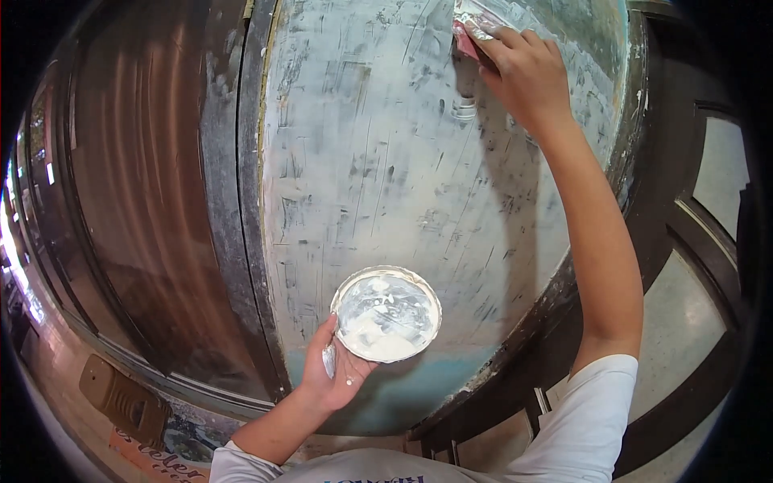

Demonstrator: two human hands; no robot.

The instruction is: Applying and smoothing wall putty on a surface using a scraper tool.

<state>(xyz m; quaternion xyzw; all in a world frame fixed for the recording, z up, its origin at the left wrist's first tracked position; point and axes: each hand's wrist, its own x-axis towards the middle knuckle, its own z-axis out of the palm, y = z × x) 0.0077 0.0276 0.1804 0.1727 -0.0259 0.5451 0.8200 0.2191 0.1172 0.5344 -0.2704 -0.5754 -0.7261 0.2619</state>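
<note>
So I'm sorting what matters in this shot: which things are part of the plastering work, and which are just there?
In use:
- left hand holding a round dish of white filler
- right hand pressing a scraper to the wall
- the patchy grey wall panel

Just there:
- brown wooden door on the left
- dark window frame on the right
- brown block on the floor

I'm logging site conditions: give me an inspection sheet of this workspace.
Surface: wall panel, grey-white, streaked with filler; teal at its lower edge.
Job's things: round dish of white paste; scraper pressed to the panel.
Clutter: nothing seen.
Hands: left hand holds the dish from below; right hand grips the scraper up high.
Cables: nothing seen.
Surroundings: brown door at left, dark frame at right.
</note>
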